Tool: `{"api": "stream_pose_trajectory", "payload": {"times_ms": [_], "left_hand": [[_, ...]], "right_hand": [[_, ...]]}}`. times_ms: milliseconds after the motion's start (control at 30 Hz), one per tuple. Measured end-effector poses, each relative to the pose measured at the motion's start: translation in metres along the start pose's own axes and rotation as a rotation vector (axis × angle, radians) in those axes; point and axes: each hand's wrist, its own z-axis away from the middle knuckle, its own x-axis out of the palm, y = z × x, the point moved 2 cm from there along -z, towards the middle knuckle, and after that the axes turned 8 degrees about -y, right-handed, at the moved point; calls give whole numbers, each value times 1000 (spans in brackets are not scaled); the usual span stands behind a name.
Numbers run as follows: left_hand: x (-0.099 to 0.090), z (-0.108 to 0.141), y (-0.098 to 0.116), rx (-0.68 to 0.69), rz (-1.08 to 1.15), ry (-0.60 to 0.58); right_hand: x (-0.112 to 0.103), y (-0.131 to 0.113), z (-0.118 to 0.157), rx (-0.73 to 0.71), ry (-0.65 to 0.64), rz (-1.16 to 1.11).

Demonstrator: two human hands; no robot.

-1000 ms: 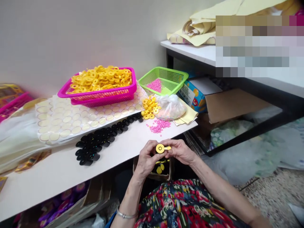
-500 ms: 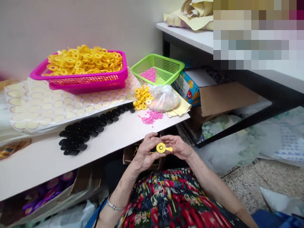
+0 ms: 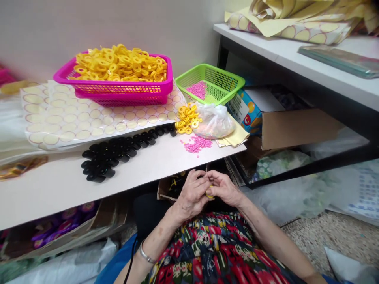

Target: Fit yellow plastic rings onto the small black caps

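Observation:
Both hands meet above my lap, just off the front edge of the white table. My left hand (image 3: pixel 194 193) is closed around a small yellow plastic piece (image 3: pixel 210 192), most of which the fingers hide. The thumb and fingers of my right hand (image 3: pixel 225 190) pinch the same piece from the other side. Beyond them on the table lie scattered pink bits (image 3: pixel 197 144), a small heap of yellow ring pieces (image 3: pixel 188 117) and a clear bag (image 3: pixel 217 122). Black round pieces (image 3: pixel 103 156) form a long cluster to the left.
A pink basket (image 3: pixel 124 88) heaped with yellow pieces stands at the back on sticker sheets (image 3: pixel 69 122). Beside it is a green basket (image 3: pixel 219 71) with pink bits. An open carton (image 3: pixel 296 128) sits under the right-hand table (image 3: pixel 266 49). Below my hands is another box (image 3: pixel 162 189).
The view has shifted, so the table things appear further right. My fingers have closed over the yellow piece, whose round face and tab showed before.

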Motion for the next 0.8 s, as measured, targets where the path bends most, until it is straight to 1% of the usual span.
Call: {"api": "stream_pose_trajectory", "payload": {"times_ms": [67,133,233,300,433,567,700,733,800], "left_hand": [[2,7,-4,-11,32,18],[2,14,-7,-46,77,24],[-1,22,-11,-133,110,50],[-3,25,-12,-155,119,62],[-4,24,-9,-113,132,38],[-8,21,-3,-81,129,5],[-15,24,-7,-82,113,84],[-16,25,-10,-93,105,97],[-17,29,-14,-123,95,102]], "right_hand": [[5,6,-2,-6,43,18],[9,13,-5,1,58,-9],[11,19,-10,56,-4,-105],[10,19,-13,114,-39,-153],[9,15,-16,205,-55,-198],[14,18,-20,261,-43,-264],[21,22,-30,250,24,-308],[23,22,-33,252,20,-310],[25,21,-39,282,-50,-298]]}}
